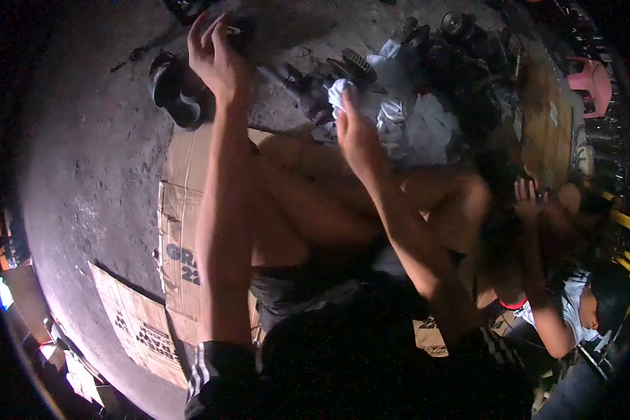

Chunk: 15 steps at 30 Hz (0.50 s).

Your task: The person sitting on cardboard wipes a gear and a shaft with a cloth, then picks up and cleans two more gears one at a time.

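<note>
I have my right grip clamped on a crumpled white cloth, pinched between thumb and fingers above the near side of the heap of dark mechanical parts. My left grip is raised over the concrete floor, thumb and fingers apart and loosely curved, near the dark footwear. More white rags lie against the parts, just beyond my bent legs. Under me I see a flattened cardboard sheet with dark printing; a second cardboard piece lies beside it. On my right, a wooden board runs toward a co-worker, whose hand is near its end. A pink plastic stool is past the board.
</note>
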Each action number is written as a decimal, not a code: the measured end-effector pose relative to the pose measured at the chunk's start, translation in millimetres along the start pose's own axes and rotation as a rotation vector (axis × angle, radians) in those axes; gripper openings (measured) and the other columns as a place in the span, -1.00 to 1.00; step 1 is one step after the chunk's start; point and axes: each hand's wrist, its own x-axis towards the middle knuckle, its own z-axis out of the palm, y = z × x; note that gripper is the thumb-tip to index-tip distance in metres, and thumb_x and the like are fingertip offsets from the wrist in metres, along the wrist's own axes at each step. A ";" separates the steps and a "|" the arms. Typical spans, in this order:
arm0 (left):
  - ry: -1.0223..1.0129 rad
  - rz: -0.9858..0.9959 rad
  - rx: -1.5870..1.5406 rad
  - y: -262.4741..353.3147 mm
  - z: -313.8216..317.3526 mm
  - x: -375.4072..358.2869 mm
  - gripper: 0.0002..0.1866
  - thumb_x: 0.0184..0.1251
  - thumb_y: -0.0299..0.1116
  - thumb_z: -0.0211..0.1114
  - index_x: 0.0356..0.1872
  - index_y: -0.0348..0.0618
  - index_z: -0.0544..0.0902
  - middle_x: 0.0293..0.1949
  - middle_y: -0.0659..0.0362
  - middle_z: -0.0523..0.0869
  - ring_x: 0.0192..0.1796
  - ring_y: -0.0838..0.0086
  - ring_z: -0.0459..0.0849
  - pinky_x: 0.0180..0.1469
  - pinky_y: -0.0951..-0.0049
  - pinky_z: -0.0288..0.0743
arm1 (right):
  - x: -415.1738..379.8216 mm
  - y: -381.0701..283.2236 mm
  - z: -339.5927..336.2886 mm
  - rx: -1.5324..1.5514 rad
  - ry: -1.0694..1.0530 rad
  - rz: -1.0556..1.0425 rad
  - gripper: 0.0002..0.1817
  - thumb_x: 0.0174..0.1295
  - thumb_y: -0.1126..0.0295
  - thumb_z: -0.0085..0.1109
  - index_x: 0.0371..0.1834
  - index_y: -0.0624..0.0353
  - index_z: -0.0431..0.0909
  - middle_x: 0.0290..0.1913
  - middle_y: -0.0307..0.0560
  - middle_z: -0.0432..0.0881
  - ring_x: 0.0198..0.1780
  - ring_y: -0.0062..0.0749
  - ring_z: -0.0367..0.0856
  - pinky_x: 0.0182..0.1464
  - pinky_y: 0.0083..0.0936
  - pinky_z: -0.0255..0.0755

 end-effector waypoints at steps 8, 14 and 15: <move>-0.338 -0.077 0.399 8.1 -44.2 -25.5 -0.74 0.41 -0.41 0.24 0.05 -0.28 0.60 -0.11 0.12 0.74 -0.07 0.54 0.67 0.04 0.54 0.48 | -55.5 3.7 42.0 -0.307 -0.404 0.026 -0.44 0.43 0.24 -0.08 0.47 0.09 0.13 -0.28 0.27 0.67 -0.23 0.15 0.68 -0.19 0.00 0.55; -0.342 -0.183 0.508 -25.6 -87.0 -11.0 -0.70 0.37 -0.41 0.28 0.08 -0.20 0.61 -0.13 0.12 0.78 -0.14 0.52 0.70 -0.06 0.51 0.54 | -23.4 -20.5 61.8 -0.463 -0.456 -0.183 -0.34 0.37 0.18 0.02 0.49 0.14 0.13 -0.31 0.26 0.67 -0.29 0.14 0.69 -0.26 0.01 0.54; -0.343 -0.151 0.488 -34.8 -93.7 -13.2 -0.67 0.33 -0.36 0.30 0.09 -0.17 0.63 -0.18 0.09 0.79 -0.15 0.49 0.72 -0.07 0.46 0.55 | -15.3 -24.1 66.4 -0.445 -0.386 -0.130 -0.31 0.33 0.17 0.05 0.49 0.16 0.15 -0.35 0.25 0.67 -0.34 0.13 0.69 -0.32 0.01 0.53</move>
